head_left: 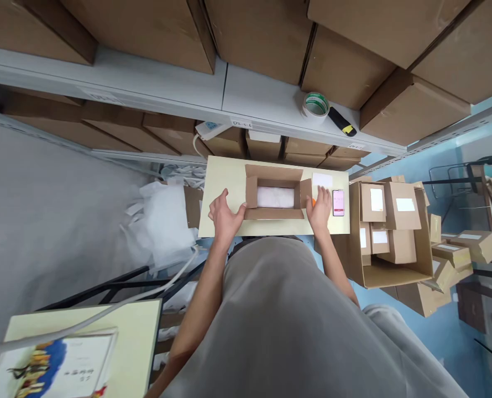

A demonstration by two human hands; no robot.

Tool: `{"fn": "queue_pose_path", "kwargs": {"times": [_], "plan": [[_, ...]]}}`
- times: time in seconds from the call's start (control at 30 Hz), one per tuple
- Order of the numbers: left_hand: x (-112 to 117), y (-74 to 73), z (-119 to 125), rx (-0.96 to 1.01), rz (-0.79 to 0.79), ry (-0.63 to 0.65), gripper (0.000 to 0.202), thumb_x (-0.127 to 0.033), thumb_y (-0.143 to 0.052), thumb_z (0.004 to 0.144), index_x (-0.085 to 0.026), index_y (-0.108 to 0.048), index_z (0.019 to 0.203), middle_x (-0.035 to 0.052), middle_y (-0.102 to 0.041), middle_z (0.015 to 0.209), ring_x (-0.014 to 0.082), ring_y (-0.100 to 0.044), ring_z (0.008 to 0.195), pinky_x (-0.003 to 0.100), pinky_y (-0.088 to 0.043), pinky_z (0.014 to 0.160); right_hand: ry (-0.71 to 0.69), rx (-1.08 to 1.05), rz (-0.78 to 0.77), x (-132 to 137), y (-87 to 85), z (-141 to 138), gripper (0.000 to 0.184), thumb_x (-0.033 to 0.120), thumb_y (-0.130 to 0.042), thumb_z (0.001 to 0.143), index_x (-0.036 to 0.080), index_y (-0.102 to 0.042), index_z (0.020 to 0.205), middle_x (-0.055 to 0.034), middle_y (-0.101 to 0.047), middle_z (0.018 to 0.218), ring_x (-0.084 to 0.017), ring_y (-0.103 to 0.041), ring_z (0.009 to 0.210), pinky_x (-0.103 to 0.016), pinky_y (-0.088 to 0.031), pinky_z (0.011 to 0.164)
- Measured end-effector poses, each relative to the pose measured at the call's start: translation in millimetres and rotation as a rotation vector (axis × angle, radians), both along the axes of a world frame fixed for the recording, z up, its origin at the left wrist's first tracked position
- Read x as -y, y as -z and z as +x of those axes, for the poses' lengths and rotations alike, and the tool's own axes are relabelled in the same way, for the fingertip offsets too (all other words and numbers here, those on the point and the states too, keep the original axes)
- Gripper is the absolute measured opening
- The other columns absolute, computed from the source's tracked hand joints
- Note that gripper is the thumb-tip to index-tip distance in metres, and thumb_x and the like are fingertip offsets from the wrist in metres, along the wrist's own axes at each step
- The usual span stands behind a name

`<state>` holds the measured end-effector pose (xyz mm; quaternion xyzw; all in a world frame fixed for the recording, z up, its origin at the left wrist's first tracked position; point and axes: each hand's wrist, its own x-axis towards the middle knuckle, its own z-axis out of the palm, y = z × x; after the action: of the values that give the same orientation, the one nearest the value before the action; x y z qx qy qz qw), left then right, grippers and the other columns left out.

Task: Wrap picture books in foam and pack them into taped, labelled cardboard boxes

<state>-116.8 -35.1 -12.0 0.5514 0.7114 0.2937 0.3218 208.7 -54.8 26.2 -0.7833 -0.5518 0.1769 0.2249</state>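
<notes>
An open cardboard box point(274, 214) lies on the pale yellow table point(223, 168), its flaps folded outward. Inside it is a white wrapped bundle point(276, 197). My left hand point(225, 216) is at the box's left side, fingers apart, its thumb by the corner of the left flap. On the other side, my right hand point(320, 211) lies with fingers stretched forward, just right of the right flap. A small orange thing point(314, 202) shows beside its thumb, mostly hidden. Close to these fingers are a white paper slip point(322, 179) and a phone point(338, 203) with a lit screen.
A shelf point(262, 94) full of cartons runs above the table's far edge, bearing a tape roll point(315, 105) and a yellow-black cutter point(342, 122). To the right, a large carton point(395, 275) holds several labelled boxes. White wrapping material point(167, 224) is heaped at the left.
</notes>
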Motion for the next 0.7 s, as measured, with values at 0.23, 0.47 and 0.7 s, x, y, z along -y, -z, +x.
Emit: {"fn": "queue_pose_path", "kwargs": {"times": [0.23, 0.47, 0.7], "plan": [[1.8, -8.2, 14.2, 0.044, -0.058, 0.314, 0.121, -0.066, -0.094, 0.081, -0.030, -0.035, 0.181, 0.0201, -0.064, 0.167, 0.0527, -0.036, 0.170, 0.076, -0.017, 0.139, -0.090, -0.201, -0.075, 28.3, 3.4, -16.8, 0.104, 0.070, -0.078, 0.097, 0.018, -0.038, 0.178, -0.0229, -0.069, 0.162, -0.043, -0.052, 0.162, -0.072, -0.031, 0.139], [-11.3, 17.2, 19.2, 0.038, -0.067, 0.417, 0.115, -0.068, -0.096, 0.079, -0.028, -0.046, 0.174, 0.0222, -0.072, 0.157, 0.0526, -0.040, 0.169, 0.078, -0.014, 0.138, -0.375, -0.068, -0.283, 10.5, 16.8, -27.7, 0.086, 0.048, -0.085, 0.099, 0.017, -0.052, 0.171, -0.0204, -0.077, 0.152, -0.041, -0.046, 0.169, -0.069, -0.016, 0.145], [-53.6, 27.5, 31.4, -0.012, -0.053, 0.272, 0.098, -0.054, -0.087, 0.089, -0.011, -0.051, 0.169, 0.0318, -0.071, 0.150, 0.0546, -0.057, 0.154, 0.076, -0.030, 0.134, -0.251, 0.092, -0.246, -36.6, 32.2, -10.0, 0.080, 0.033, -0.082, 0.098, 0.013, -0.053, 0.170, -0.0269, -0.070, 0.155, -0.042, -0.060, 0.152, -0.066, -0.033, 0.139]]}}
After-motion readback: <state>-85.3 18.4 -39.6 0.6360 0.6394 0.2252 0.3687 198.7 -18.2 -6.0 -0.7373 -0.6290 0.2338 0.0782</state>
